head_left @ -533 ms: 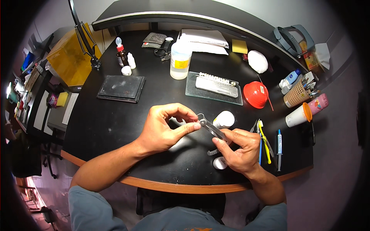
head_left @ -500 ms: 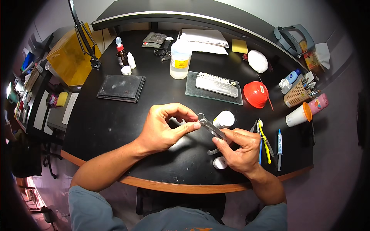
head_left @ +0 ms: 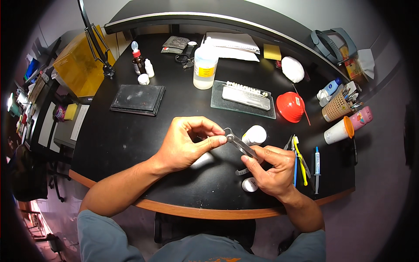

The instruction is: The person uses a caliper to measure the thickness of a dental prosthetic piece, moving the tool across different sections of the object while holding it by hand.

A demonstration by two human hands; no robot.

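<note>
Over the front middle of the black desk, my right hand (head_left: 276, 170) grips a metal thickness caliper (head_left: 241, 146) between thumb and fingers. Its pivot and curved jaws point up and left, and a curved scale arm shows below, beside my fingers. My left hand (head_left: 185, 144) is closed in a pinch right at the caliper's jaws. Whatever sits between its fingertips is too small and hidden to name. Just behind the caliper lies a white jar (head_left: 255, 135). A small white round lid or pot (head_left: 250, 184) rests below my right hand.
Behind stand a large clear bottle (head_left: 205, 70) and a glass slab (head_left: 218, 105) with a metal tray and a row of tooth-like pieces. A red bowl (head_left: 290, 107), toothbrush (head_left: 301, 159) and blue syringe (head_left: 317, 170) lie rightward; a dark flat case (head_left: 138, 98) lies left.
Hardly anything differs. My two hands and the caliper keep nearly the same place; the left fingers shift very slightly at the jaws.
</note>
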